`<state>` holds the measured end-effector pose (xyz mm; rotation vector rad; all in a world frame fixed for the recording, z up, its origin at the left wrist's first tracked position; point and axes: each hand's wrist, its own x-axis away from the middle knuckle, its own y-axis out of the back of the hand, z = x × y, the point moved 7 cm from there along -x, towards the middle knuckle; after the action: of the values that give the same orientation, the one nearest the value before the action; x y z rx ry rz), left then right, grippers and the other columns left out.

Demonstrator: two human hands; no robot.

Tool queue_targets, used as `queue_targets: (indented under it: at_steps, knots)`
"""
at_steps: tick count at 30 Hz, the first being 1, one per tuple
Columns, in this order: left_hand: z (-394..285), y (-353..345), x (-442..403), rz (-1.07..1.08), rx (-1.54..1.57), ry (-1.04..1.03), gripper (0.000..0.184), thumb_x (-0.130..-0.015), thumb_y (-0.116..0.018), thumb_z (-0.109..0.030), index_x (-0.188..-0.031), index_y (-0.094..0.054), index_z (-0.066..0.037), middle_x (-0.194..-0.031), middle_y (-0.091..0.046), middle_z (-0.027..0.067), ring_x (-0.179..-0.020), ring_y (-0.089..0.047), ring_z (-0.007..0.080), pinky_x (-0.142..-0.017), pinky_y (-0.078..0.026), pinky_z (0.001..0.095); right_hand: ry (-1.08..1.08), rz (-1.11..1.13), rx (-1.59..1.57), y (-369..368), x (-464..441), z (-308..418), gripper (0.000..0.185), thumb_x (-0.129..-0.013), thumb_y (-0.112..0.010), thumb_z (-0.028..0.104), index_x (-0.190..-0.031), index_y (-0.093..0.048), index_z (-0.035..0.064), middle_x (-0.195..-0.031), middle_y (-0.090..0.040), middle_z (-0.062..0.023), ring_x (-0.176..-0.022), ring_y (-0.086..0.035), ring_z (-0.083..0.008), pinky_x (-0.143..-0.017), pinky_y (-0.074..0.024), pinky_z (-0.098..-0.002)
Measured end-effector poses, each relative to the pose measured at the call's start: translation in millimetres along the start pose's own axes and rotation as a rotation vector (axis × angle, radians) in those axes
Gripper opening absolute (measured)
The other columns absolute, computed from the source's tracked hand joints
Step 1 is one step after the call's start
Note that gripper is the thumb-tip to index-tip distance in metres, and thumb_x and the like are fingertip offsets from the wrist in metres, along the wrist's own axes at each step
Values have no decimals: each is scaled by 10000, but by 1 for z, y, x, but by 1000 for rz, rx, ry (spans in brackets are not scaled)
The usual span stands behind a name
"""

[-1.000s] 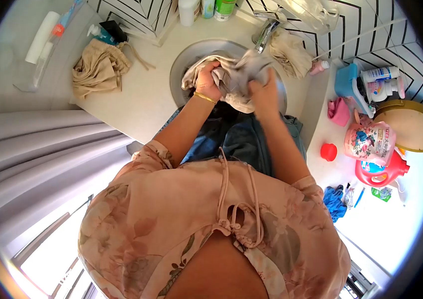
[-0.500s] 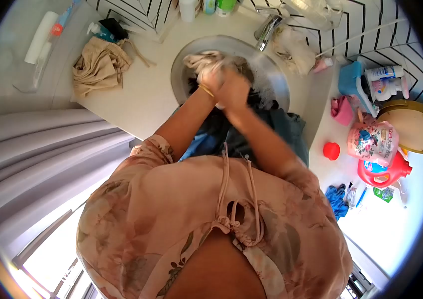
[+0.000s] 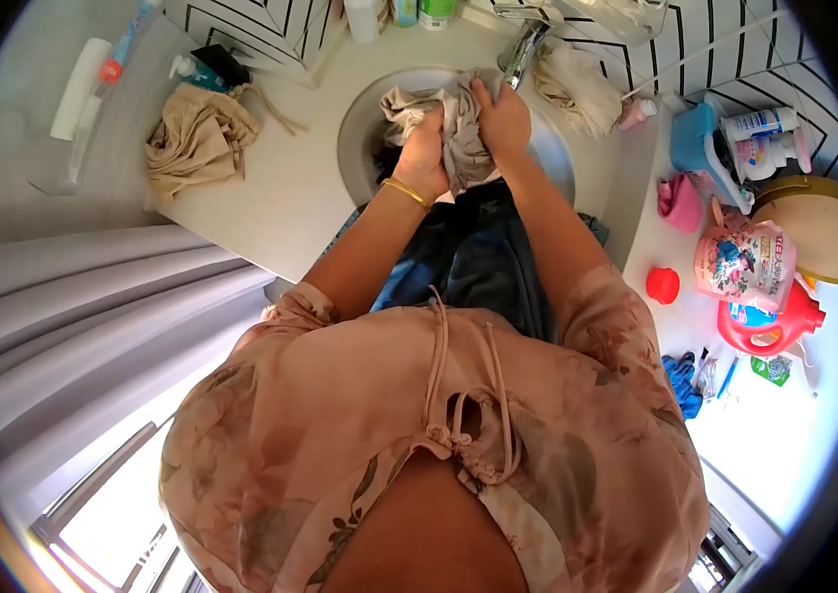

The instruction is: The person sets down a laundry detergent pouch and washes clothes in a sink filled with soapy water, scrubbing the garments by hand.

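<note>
The beige-grey cloth point(image 3: 463, 133) is held bunched over the round metal basin point(image 3: 556, 176), w/ the L hand point(image 3: 423, 158) and the R hand point(image 3: 506, 124) both closed on it. For good handling, the folds should be gripped evenly, kept inside the rim so that drips, if any, are caught off the bench point(image 3: 281, 208), and the nearby faucet point(image 3: 526, 51) should not be bumped.

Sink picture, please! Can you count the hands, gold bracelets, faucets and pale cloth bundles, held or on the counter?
Hands: 2, left hand and right hand
Gold bracelet: 1
Faucet: 1
Pale cloth bundles: 3, the held bundle, the beige drawstring bundle and the cream bundle beside the faucet
Total: 7
</note>
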<state>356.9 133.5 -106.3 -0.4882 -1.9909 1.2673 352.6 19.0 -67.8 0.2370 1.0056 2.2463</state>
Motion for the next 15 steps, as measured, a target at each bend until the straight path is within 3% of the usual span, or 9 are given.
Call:
queue_targets:
  at_steps: [1,4,6,8,10,12,15]
  knots:
    - [-9,-6,1,-2,-11,4,396,-900,-321,-296,-1154,-436,-15,-1153,-498,141,-1041,-484,291,-911,-376,422,4,-3,-47,-1,-2,-8,423,-774,-538,396,-847,-519,-21,-868,-548,-279,-842,-561,-314,-674,-437,-381]
    - [-32,-21,10,-54,47,-52,381,-901,-355,-285,-1145,-436,-4,-1159,-488,148,-1032,-484,298,-909,-373,435,-342,-136,-581,11,25,-53,413,-765,-588,346,-900,-478,-28,-903,-542,-203,-783,-548,-273,-671,-422,-361]
    - [-35,-19,0,-13,112,-103,365,-897,-379,-275,-1133,-439,-2,-1148,-492,145,-1021,-488,295,-904,-378,432,-492,-135,-670,-4,54,-96,401,-738,-639,257,-957,-428,-5,-945,-474,-136,-806,-483,-233,-710,-392,-351]
    - [-35,-16,-5,18,115,-128,345,-894,-402,-266,-1118,-439,-6,-1101,-509,131,-1002,-493,290,-886,-396,424,36,-161,-293,6,92,-63,476,-679,-689,255,-970,-400,13,-931,-414,-131,-849,-420,-240,-753,-360,-355]
    - [-33,-15,-7,-9,87,-146,342,-896,-400,-268,-1113,-438,-6,-1080,-514,125,-992,-496,287,-878,-403,422,242,-99,-246,9,127,-14,524,-619,-724,243,-966,-405,14,-941,-387,-147,-894,-381,-270,-776,-340,-365]
    - [-28,-10,-10,-93,43,-193,343,-891,-419,-267,-1113,-439,-7,-1072,-515,125,-981,-504,282,-862,-414,419,354,-15,-211,-5,141,12,529,-604,-716,220,-970,-403,2,-951,-394,-172,-888,-387,-317,-769,-346,-388]
    - [-24,-10,-4,-194,-45,-261,356,-880,-451,-270,-1108,-441,3,-1071,-513,127,-965,-513,271,-839,-432,403,173,192,-158,-62,136,-3,471,-626,-687,183,-974,-434,-8,-1002,-388,-197,-951,-376,-350,-783,-342,-402]
